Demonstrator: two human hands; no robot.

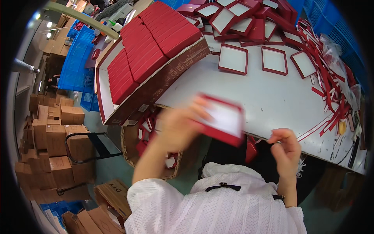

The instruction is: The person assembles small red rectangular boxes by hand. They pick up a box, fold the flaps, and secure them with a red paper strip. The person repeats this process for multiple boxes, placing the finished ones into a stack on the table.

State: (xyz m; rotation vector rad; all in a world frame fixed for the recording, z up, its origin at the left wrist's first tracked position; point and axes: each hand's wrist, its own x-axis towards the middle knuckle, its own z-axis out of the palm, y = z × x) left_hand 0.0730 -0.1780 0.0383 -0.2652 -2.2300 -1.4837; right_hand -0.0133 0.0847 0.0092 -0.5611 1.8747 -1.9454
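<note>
My left hand, blurred by motion, grips a shallow red box half with a white inside, tilted above the table's front edge. My right hand is at that edge, its fingers curled toward the thumb; whatever they might pinch is too small to make out. Below, between my hands, a red piece shows near my dark-clad lap. Three similar open box halves lie apart on the white table: a left one, a middle one and a right one.
A large carton packed with rows of red boxes stands left. Beneath it, an open carton holds red and white pieces. Box halves pile up at the back; red ribbons heap up right, beside blue crates.
</note>
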